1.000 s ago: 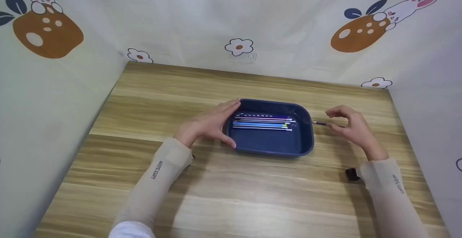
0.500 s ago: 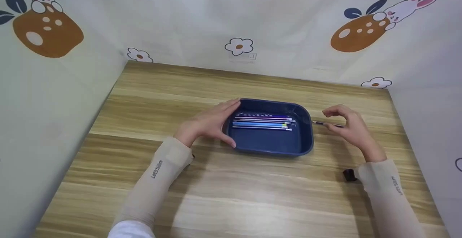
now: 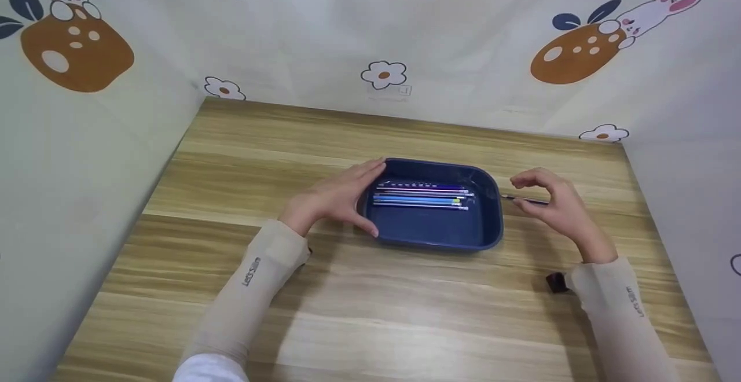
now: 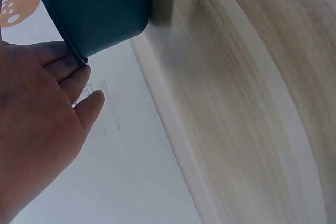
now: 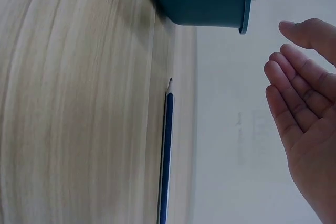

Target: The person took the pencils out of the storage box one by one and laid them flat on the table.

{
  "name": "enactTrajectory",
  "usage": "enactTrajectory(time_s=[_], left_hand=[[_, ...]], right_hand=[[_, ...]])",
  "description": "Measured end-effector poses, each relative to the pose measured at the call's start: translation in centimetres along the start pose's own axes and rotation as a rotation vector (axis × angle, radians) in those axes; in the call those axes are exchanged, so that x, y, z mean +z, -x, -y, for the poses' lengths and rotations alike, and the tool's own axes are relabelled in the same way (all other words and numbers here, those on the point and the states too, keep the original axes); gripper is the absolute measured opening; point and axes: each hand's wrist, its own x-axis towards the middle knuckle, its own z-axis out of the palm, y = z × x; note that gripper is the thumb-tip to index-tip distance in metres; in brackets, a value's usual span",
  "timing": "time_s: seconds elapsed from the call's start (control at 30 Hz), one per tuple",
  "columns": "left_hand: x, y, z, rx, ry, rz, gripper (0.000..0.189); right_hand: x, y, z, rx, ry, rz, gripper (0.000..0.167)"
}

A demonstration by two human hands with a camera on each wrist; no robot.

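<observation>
A dark blue plastic bin [image 3: 431, 228] stands on the table. Inside it several pencils [image 3: 419, 200] lie side by side, with purple, blue and silvery barrels. My left hand [image 3: 336, 197] spans the bin's left end, thumb at the near corner and fingers at the far one; in the left wrist view the fingertips [image 4: 79, 80] touch the rim. A dark blue pencil [image 5: 166, 156] lies on the table to the right of the bin, its sharpened tip toward it. Over this pencil hovers my right hand [image 3: 561, 202], fingers and thumb apart with nothing between them.
The wood-grain table [image 3: 370, 312] is enclosed by pale sheets [image 3: 301, 40] printed with oranges, rabbits and flowers. A small black device [image 3: 557, 282] sits at the right wrist, by the sleeve [image 3: 616, 295].
My right hand has shifted a little to the left, toward the bin, above the loose pencil. The left hand, bin and pencils stay as they were.
</observation>
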Motion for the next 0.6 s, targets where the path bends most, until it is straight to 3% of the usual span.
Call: enactTrajectory(time_s=[0.3,0.6], left_hand=[[0.0,0.0,0.0,0.032,0.004,-0.011,0.132],[0.1,0.0,0.0,0.015,0.007,-0.007,0.131]], right_hand=[[0.4,-0.4,2.3,-0.047,-0.069,0.028,0.036],[1.1,-0.8,4.7,-0.061,-0.077,0.052,0.037]])
